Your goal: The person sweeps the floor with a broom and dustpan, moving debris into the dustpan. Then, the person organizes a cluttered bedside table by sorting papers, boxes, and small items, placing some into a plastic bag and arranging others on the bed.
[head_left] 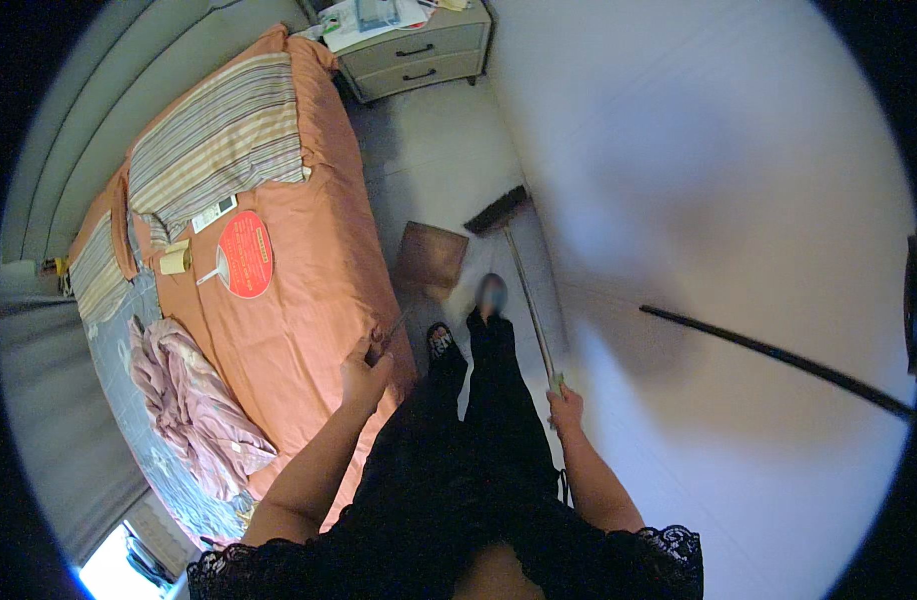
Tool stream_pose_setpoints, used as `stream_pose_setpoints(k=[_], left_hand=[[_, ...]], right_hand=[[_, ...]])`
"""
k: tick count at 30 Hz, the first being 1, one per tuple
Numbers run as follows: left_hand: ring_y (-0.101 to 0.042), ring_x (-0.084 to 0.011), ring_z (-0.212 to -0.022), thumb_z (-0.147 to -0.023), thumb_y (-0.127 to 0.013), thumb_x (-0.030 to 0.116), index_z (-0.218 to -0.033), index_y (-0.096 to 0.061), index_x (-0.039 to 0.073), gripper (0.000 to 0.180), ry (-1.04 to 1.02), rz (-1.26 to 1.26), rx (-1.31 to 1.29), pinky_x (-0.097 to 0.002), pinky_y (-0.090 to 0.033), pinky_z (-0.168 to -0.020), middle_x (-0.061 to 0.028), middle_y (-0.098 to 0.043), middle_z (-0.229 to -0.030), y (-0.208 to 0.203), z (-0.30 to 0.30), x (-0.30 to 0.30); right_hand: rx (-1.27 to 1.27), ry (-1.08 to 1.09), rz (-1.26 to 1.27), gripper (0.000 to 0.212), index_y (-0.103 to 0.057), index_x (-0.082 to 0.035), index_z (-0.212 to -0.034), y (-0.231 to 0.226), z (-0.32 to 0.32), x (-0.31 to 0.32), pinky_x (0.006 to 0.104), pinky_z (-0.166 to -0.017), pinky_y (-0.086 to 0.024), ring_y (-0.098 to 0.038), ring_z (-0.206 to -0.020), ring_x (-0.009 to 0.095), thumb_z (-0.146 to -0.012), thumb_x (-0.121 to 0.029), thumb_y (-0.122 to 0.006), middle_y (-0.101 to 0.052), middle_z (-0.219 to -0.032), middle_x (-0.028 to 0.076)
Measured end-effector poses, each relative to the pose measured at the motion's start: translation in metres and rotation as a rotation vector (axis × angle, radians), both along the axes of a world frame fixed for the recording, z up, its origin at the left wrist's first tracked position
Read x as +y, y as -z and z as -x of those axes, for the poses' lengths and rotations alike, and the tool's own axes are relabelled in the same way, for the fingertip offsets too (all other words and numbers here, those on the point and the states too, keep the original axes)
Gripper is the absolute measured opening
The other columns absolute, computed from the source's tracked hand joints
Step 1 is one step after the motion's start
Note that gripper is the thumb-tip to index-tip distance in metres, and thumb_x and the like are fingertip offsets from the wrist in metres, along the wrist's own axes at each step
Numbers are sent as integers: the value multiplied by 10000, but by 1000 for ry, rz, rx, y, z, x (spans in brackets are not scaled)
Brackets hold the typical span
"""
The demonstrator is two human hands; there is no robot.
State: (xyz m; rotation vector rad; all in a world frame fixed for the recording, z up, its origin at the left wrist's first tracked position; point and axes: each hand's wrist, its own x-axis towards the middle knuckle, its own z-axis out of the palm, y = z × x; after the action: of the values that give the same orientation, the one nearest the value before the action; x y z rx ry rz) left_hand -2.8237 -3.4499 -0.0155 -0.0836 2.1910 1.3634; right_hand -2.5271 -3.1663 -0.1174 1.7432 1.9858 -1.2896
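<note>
My right hand is closed around the pole of a broom. Its dark bristled head rests on the floor near the wall, ahead of my feet. My left hand, over the edge of the bed, grips the thin handle of a brownish dustpan. The pan lies between the bed and the broom head, slightly blurred. Parts of its handle are hard to make out. What the pan holds, if anything, cannot be told.
At left stands a bed with an orange sheet, a red hand fan, striped pillows and a crumpled pink cloth. A nightstand is at the far end. A white wall bounds the narrow floor on the right.
</note>
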Motion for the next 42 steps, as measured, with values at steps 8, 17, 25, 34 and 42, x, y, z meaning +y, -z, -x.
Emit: stream_pose_setpoints(k=[8,17,25,34,42], left_hand=[[-529,-83,-585,-785,-571,27,-1324,-454,48,552,-3,17,-95,-215,-430,-476,-65,-652,-1001,-36,1,10],[-450,-59,-486,-774,-538,17,-1322,-463,64,555,54,23,-62,-213,-396,-429,-34,-647,-885,-38,-19,4],[-439,-50,-477,-780,-509,-7,-1357,-404,63,591,12,-78,-94,-198,-381,-406,-62,-643,-1055,-42,-58,11],[-460,-57,-558,-742,-557,-1,-1268,-522,54,530,328,89,87,-199,-396,-494,-23,-629,-845,-47,-105,-12],[-557,-63,-750,-701,-502,-80,-1283,-493,31,592,655,53,91,-183,-437,-580,-55,-648,-1064,-62,-116,-25]], right_hand=[[-60,-142,-229,454,-597,-10,-1159,-71,-182,-96,301,-669,-515,-654,-721,199,-760,-216,-658,-676,-808,133],[-85,-449,-207,512,-481,-180,-1299,-41,-32,-40,443,-778,-487,-623,-878,350,-817,-309,-593,-639,-1011,171],[81,-373,-273,439,-572,-228,-1218,11,145,-15,435,-847,-457,-582,-974,351,-803,-373,-571,-617,-1078,146],[-53,-202,-143,480,-614,-163,-1165,37,-93,-42,416,-865,-460,-600,-943,320,-760,-420,-594,-628,-1049,153],[-80,162,4,457,-622,-103,-1151,-16,-308,-112,353,-570,-527,-622,-532,254,-749,-318,-647,-640,-827,194]])
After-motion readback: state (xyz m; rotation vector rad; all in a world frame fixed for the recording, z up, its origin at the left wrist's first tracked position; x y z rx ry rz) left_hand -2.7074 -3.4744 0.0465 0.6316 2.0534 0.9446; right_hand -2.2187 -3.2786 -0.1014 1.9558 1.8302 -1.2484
